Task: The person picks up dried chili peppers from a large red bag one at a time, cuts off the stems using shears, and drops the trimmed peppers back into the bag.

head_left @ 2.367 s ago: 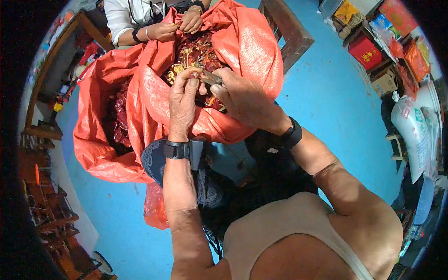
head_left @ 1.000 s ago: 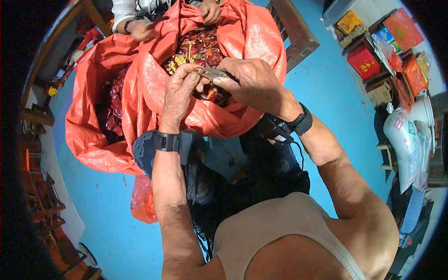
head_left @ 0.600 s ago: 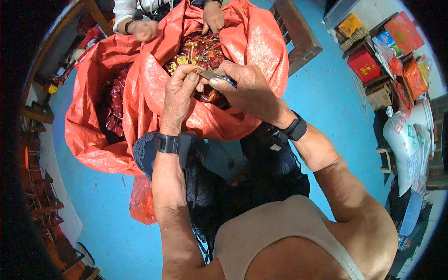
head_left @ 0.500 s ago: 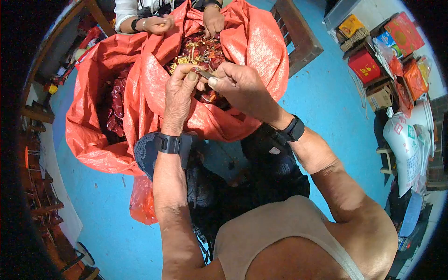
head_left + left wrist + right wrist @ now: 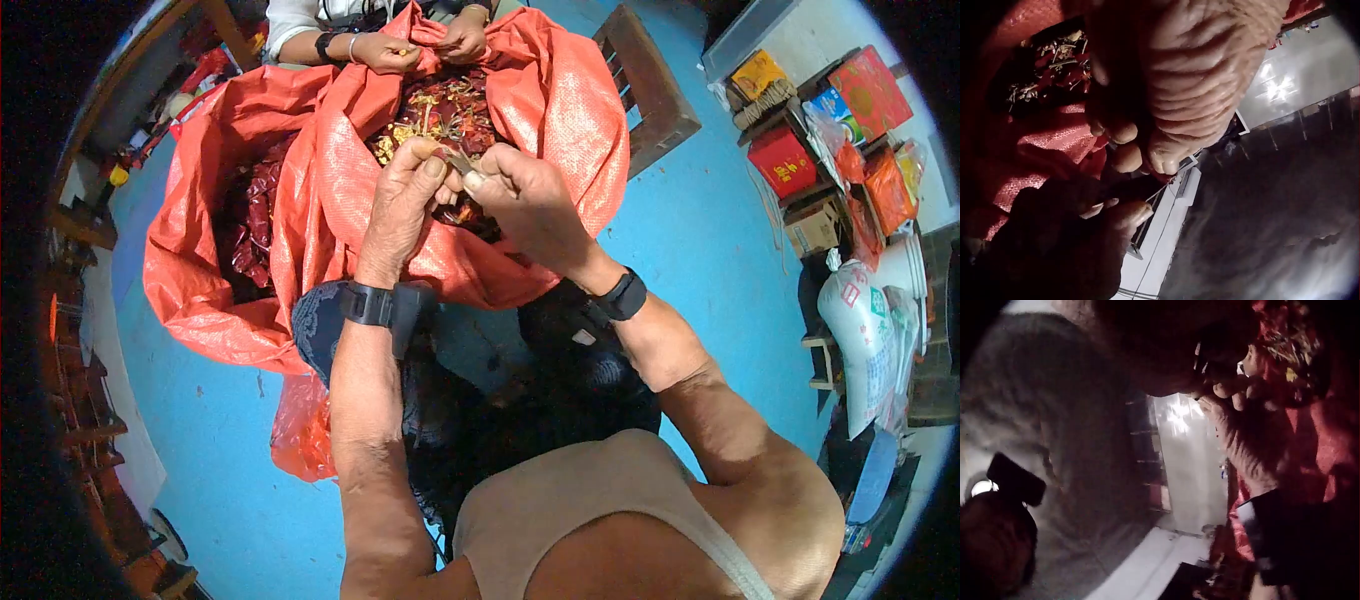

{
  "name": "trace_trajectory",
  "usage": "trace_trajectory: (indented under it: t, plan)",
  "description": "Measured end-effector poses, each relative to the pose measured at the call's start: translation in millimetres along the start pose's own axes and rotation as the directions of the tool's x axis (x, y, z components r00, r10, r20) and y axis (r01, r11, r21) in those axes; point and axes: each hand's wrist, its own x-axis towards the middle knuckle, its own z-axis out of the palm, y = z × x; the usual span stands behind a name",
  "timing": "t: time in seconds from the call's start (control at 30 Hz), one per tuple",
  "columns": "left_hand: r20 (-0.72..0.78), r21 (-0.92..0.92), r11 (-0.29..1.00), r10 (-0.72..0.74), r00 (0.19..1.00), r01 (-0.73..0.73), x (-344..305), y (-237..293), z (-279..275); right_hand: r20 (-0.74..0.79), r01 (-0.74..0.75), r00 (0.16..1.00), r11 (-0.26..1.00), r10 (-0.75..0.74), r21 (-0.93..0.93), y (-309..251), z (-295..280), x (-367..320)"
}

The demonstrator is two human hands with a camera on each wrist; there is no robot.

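We see both hands raised together over the mouth of the near sack (image 5: 560,100), an orange woven one holding dried chillies (image 5: 440,110) mixed with yellowish stems. The left hand (image 5: 400,205) has its fingers curled and its thumb pressed to the forefinger, pinching a bit (image 5: 443,156) too small for us to name. The right hand (image 5: 530,200) is just beside it, nearly touching. Its fingers are wrapped round the scissors (image 5: 463,163), whose grey tip points at the pinched bit; we cannot tell whether the blades are apart. Each wrist bears a black band (image 5: 368,303). In the left wrist view we make out the curled left fingers above the dark right hand, with chillies behind them. The right wrist view is too dark for us to add anything. A second sack (image 5: 190,230) lies against the first on its left, with dark pods (image 5: 250,230) inside. At the far rim of the near sack we see the far hands (image 5: 385,50) of another person, close together with fingers curled on something small. A stool (image 5: 645,95) stands on the blue floor (image 5: 700,230) just right of the sack. Boxes (image 5: 785,160) and a white bag (image 5: 865,320) line the right edge, well apart from the hands.
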Motion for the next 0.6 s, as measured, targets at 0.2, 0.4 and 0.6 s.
trace_trajectory:
  t: [0.2, 0.4, 0.6]
  plan:
    - [0.071, -0.166, 0.986, -0.018, 0.997, 0.030, 0, 0, -4, 0.478, -0.615, 0.771, 0.301, 0.420, 0.729, -12, -12, -3]
    - [0.017, -0.329, 0.939, -0.100, 0.995, 0.100, -3, 5, 6, 0.668, -0.688, 0.676, -0.059, 0.311, 0.723, -11, -15, -6]
    - [0.002, -0.253, 0.963, -0.097, 0.995, 0.094, -3, 3, 3, 0.201, -0.333, 0.943, 0.710, 0.267, 0.620, 7, 3, -7]
